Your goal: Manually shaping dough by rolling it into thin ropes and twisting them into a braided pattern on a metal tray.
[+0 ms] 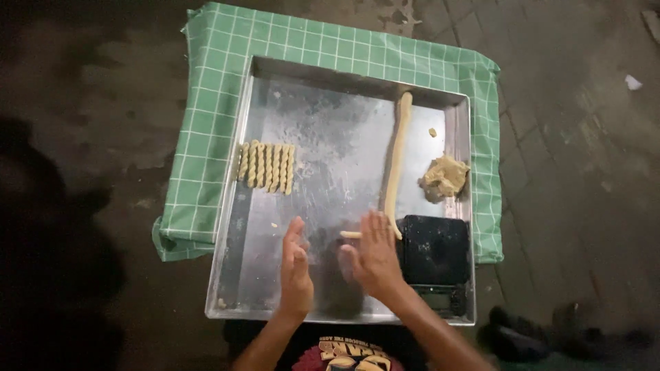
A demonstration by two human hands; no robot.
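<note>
Her right hand (375,253) lies flat, fingers spread, pressing the near end of a long pale dough rope (397,165) that runs toward the shallow metal tray's (234,275) far right corner. The left hand (295,264) hovers alongside, fingers released, holding nothing. Finished twisted dough sticks (267,167) sit out of the way by the left edge.

Dark paved floor (564,158), green checked cloth (206,137) on it

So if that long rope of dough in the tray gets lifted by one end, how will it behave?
The long dough rope is thin and already curves, so it would probably sag, stretch or tear. Pushed sideways on the metal tray, it likely rolls.
</note>
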